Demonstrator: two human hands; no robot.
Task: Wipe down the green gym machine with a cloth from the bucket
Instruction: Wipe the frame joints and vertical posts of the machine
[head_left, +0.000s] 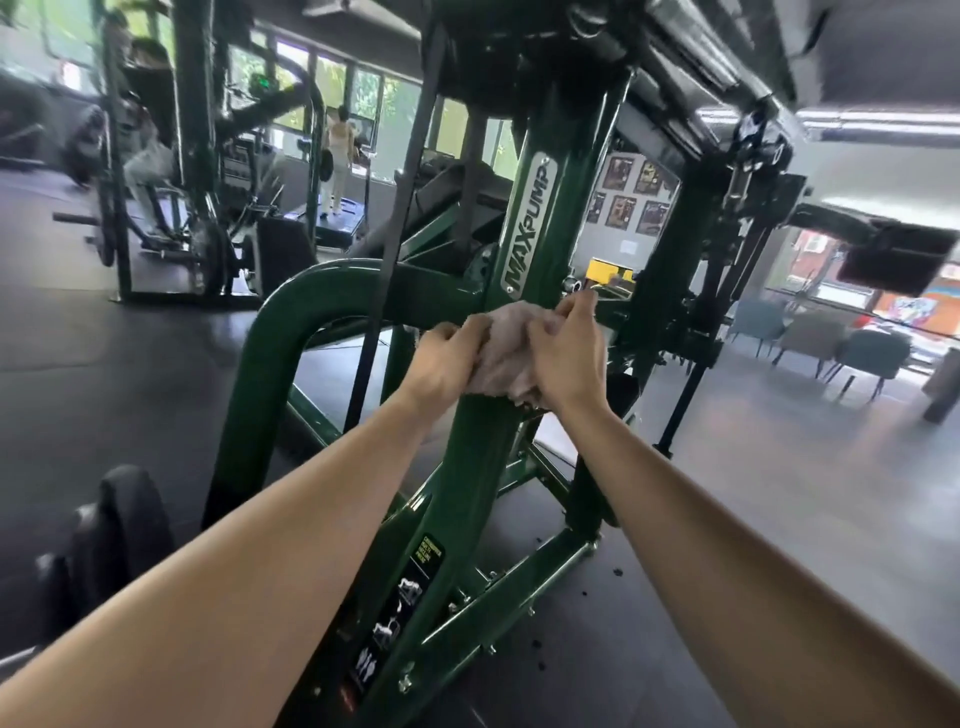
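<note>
Green-painted steel nearest: saw the green gym machine rising as a slanted upright between two bare forearms, with a black instruction sticker low on its face. Noted dark weight plates at lower left, just above the black floor. Found the cloth, pale and crumpled, farther up that same upright, pressed against its front just below the silver MAXPUMP nameplate. Gripped it from both sides: left hand curled round the left edge, fingers closed into the fabric; right hand clamped on the right edge, pinching a fold, with the upper fingers reaching toward a yellow tag just behind. Left no gap between hands and fabric, bunched tight between the two knuckle rows. Passed a curved green tube and a hanging black strap to the left of the grip. Made out, well beyond, framed posters on a grey wall, upholstered chairs at right, and a person standing on a treadmill beside the windows.
</note>
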